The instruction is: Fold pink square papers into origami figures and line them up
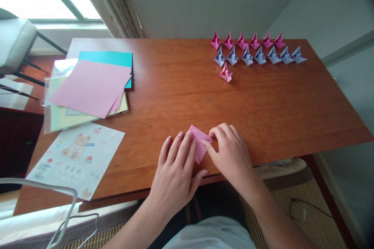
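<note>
Pink folded paper point(201, 153): small diamond on the tabletop point(163, 97), near its front edge, between my hands.
Left grip point(175, 169): fingers laid over the left part of the paper, thumb apart; pressing, not clamped.
Right grip point(232, 148): thumb and forefinger together, clamped on the paper's right corner.
Slip hazard: if my left fingers bear too lightly, a pull at the right corner could swivel the paper and skew a crease.
Tear hazard: too firm a pinch or too sharp a pull could crumple or split that narrow point.
Hidden layers: my left fingers cover part of the paper; I cannot tell how the edges beneath lie, so a misaligned flap could go unnoticed.
Front edge: should the paper slide toward me, its lower corner could lose its backing and bend.
Light pink folded piece point(226, 74): stands beyond my right grip, well apart; a careless forward reach could topple it.
Bear-print sheet point(76, 163): loose, left of my left forearm; a sweeping elbow could drag it.
</note>
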`<state>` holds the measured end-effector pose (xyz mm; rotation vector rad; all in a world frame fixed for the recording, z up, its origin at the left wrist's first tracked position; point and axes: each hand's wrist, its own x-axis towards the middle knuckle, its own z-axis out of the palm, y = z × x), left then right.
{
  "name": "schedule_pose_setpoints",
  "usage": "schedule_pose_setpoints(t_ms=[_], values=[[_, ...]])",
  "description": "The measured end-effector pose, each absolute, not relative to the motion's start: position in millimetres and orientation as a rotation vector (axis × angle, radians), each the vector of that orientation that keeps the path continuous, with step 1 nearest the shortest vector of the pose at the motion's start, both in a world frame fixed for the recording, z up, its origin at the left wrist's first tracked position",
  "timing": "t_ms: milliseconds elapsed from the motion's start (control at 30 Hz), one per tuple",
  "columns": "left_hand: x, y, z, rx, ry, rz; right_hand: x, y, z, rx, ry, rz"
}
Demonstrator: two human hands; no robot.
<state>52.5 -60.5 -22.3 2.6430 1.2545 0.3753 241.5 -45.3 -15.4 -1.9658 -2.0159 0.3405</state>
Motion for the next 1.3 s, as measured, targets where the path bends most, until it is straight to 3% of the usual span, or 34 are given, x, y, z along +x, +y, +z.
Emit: schedule_pose_setpoints(t_ms=[400, 867, 1100, 1300], values=[[49, -53, -15, 2.490, 1.322, 0.625, 243, -51, -21, -1.865, -1.912, 0.386], [51, -53, -15, 2.404, 1.312, 0.647, 234, -48, -15, -1.796, -1.717, 0.522], [57, -46, -2, 1.588, 1.187, 0.914, 220, -62, -6, -1.413, -1.793, 0.333], [61, -35, 3, 1.006, 1.103, 0.912, 208, -72, -10, -1.277, -1.937, 0.220]])
